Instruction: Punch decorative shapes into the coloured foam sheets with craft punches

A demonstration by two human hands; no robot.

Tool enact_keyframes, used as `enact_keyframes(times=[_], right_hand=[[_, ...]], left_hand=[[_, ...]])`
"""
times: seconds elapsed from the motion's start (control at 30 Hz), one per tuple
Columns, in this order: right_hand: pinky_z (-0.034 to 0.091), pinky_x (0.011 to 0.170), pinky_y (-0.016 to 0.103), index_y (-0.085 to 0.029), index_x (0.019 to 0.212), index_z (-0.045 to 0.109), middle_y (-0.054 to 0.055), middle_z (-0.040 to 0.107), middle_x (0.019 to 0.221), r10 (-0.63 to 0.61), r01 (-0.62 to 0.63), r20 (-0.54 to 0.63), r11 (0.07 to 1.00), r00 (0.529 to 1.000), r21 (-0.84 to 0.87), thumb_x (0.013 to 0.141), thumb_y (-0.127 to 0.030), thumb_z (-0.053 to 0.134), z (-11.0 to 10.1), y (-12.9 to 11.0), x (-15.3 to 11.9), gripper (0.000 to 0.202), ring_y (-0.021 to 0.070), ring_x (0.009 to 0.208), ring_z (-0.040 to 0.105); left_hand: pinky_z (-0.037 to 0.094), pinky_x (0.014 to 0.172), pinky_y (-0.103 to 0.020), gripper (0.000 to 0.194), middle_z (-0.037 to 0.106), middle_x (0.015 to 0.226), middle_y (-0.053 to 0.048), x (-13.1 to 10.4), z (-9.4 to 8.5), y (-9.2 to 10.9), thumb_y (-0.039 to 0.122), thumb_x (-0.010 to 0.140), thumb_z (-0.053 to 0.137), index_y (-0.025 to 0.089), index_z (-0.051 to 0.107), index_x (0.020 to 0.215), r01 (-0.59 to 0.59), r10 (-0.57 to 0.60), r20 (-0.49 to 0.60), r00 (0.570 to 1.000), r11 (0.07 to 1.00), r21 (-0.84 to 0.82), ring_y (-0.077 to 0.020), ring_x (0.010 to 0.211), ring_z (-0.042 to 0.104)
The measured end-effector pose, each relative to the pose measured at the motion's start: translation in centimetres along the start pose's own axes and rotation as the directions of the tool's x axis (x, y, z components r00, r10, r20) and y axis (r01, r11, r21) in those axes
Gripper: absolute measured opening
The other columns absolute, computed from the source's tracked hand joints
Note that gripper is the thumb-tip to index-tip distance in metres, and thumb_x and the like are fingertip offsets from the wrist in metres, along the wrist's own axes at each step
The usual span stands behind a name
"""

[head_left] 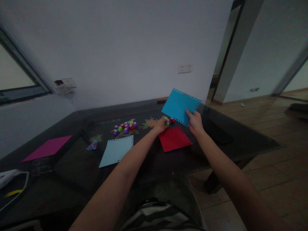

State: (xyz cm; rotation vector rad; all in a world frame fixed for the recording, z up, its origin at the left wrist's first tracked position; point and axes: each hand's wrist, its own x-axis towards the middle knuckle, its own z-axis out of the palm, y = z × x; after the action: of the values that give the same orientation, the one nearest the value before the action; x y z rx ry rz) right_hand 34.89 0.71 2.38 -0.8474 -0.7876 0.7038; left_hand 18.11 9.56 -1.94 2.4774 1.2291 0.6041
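My right hand grips a blue sheet by its lower right corner, thumb on its face. Small square holes run along two opposite edges of the sheet, which is raised and tilted above the table. My left hand is low over the table, its fingers closed around a small green piece with a white eye-like spot. Beside those fingertips lies a similar red piece. Just below, a red sheet with punched edges lies flat. Part of the left fingers is hidden.
Left of my hands are a group of small purple, green and red eye-like pieces and a pale blue punched sheet. Farther left lie a colourful small bundle and a magenta sheet. A dark flat object lies right.
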Motion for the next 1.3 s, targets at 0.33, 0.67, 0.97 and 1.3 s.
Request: enact_keyframes(times=[0.33,0.67,0.97,1.3], right_hand=[[0.053,0.08,0.042,-0.016,0.09,0.064,0.008,0.071,0.097,-0.022,0.023,0.019,0.999,1.0,-0.038,0.059,-0.035,0.075,-0.4,-0.1,0.0,0.038,0.0237,0.086,0.066],[0.055,0.069,0.037,-0.017,0.085,0.064,0.006,0.072,0.086,0.243,-0.209,0.165,0.958,0.956,-0.198,0.064,-0.036,0.075,-0.3,0.0,-1.0,0.031,0.0206,0.07,0.066],[0.055,0.071,0.037,-0.018,0.085,0.066,0.007,0.072,0.086,0.399,-0.29,0.382,0.905,0.834,-0.312,0.067,-0.033,0.075,0.5,0.9,-3.0,0.025,0.0193,0.068,0.066],[0.051,0.069,0.032,-0.018,0.089,0.066,0.004,0.071,0.087,0.292,-0.172,0.351,0.926,0.889,-0.335,0.059,-0.033,0.077,-0.8,0.6,-1.4,0.035,0.0159,0.068,0.063]], left_hand=[[0.048,0.079,-0.03,0.032,0.065,0.106,-0.01,-0.7,0.3,0.1,0.009,0.077,0.056,0.015,0.056,0.108,0.014,-0.035,-0.123,0.992,0.985,-0.17,-0.0183,0.09,0.062],[0.05,0.073,-0.031,0.033,0.068,0.092,-0.011,-8.0,-5.3,-0.2,0.037,0.089,0.043,0.012,0.063,0.096,0.028,-0.214,-0.146,0.966,0.646,-0.763,-0.0175,0.079,0.064],[0.046,0.071,-0.028,0.018,0.068,0.072,-0.004,-12.8,-7.0,0.1,0.028,0.072,0.067,0.013,0.066,0.08,0.12,-0.278,-0.124,0.953,0.719,-0.685,-0.0165,0.07,0.063],[0.046,0.07,-0.029,0.023,0.068,0.068,-0.003,-13.1,-6.7,0.9,0.023,0.074,0.065,0.011,0.064,0.094,0.157,-0.245,-0.049,0.968,0.749,-0.644,-0.0163,0.068,0.063]])
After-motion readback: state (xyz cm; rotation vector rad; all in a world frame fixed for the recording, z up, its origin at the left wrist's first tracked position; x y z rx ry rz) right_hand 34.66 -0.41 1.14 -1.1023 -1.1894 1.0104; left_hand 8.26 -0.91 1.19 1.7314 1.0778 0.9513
